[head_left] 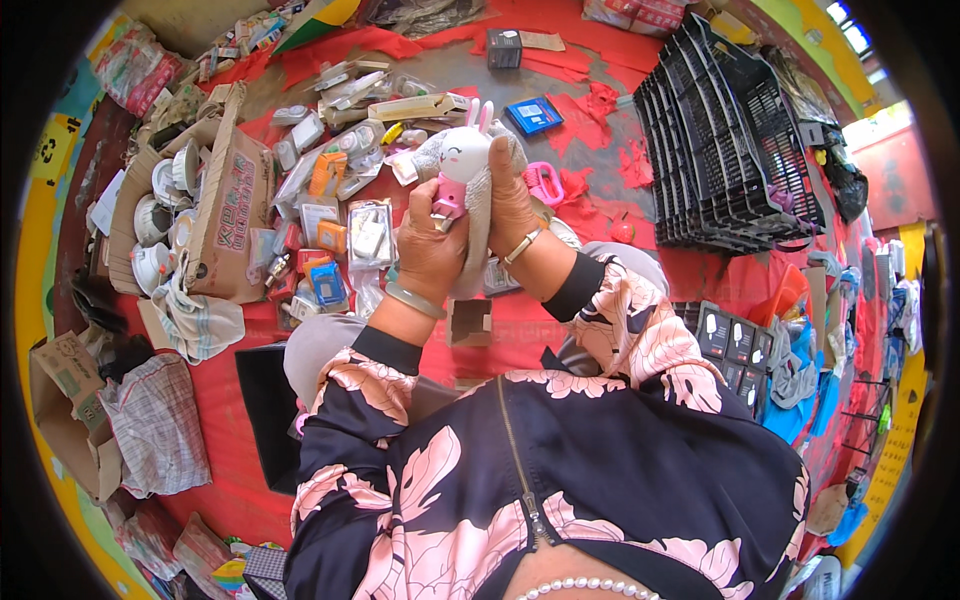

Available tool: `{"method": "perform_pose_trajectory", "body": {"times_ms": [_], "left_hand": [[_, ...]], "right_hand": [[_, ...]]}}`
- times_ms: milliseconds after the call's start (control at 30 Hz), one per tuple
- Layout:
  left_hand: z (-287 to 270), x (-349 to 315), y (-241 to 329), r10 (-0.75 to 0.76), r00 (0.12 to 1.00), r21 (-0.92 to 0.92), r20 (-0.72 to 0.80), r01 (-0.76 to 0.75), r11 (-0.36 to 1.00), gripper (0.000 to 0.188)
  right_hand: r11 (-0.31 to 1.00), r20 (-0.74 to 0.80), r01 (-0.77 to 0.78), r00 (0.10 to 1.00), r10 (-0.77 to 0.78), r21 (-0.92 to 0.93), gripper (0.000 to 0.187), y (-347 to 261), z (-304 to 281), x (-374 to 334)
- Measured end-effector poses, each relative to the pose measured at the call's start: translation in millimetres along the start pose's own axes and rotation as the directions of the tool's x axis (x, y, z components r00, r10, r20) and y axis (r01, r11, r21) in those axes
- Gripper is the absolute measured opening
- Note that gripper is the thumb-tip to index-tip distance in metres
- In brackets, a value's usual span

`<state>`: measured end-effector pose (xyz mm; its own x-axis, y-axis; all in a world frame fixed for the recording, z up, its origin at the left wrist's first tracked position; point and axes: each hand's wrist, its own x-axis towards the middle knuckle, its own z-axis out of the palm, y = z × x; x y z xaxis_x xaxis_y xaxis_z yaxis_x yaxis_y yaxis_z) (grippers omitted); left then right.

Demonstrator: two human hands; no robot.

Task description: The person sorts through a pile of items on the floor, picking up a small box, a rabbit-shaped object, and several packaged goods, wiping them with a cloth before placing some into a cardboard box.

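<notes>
Raised in front of me is a small rabbit figure point(464, 153), with a white head, pink ears and a pink body. My left hand point(432, 238) is closed round its lower body, fingers curled in from the left. A grey cloth point(479, 215) hangs down between my hands and also shows behind the figure's head. My right hand point(510, 190) grips this cloth against the rabbit's right side, thumb pointing up; its other fingers are partly hidden. Just beyond the right hand lies a bright pink plastic piece point(544, 184).
Packaged small goods point(335, 175) are heaped at the far left, beside a cardboard box point(235, 200) of white round fixtures. Black plastic crates point(700, 150) stand at the right. A blue flat box point(535, 116) lies ahead. A small open carton point(470, 323) sits before me on red sheeting.
</notes>
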<state>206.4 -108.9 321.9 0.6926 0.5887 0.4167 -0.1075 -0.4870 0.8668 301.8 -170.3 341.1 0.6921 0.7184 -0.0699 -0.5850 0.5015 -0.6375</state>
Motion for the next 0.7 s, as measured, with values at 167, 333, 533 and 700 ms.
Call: {"method": "perform_pose_trajectory", "body": {"times_ms": [167, 333, 533, 700], "left_hand": [[12, 0, 10, -0.093, 0.996, -0.325, -0.011, 0.084, 0.942, 0.040], [8, 2, 18, -0.137, 0.984, -0.615, 0.110, 0.176, 0.769, 0.039], [-9, 18, 7, -0.220, 0.974, -0.617, 0.054, 0.205, 0.760, 0.040], [-24, 21, 3, -0.275, 0.962, -0.133, -0.008, 0.271, 0.953, 0.037]], "right_hand": [[0.999, -0.045, 0.035, 0.998, -0.033, 0.040, 0.063, -5, -2, 4], [0.978, -0.075, -0.043, 0.995, 0.060, 0.206, 0.048, -9, -12, 13], [0.942, -0.384, 0.314, 0.860, -0.336, -0.120, 0.044, -47, -16, 24], [0.692, 0.104, 0.540, 0.818, -0.566, -0.480, 0.046, -66, 13, -6]]}}
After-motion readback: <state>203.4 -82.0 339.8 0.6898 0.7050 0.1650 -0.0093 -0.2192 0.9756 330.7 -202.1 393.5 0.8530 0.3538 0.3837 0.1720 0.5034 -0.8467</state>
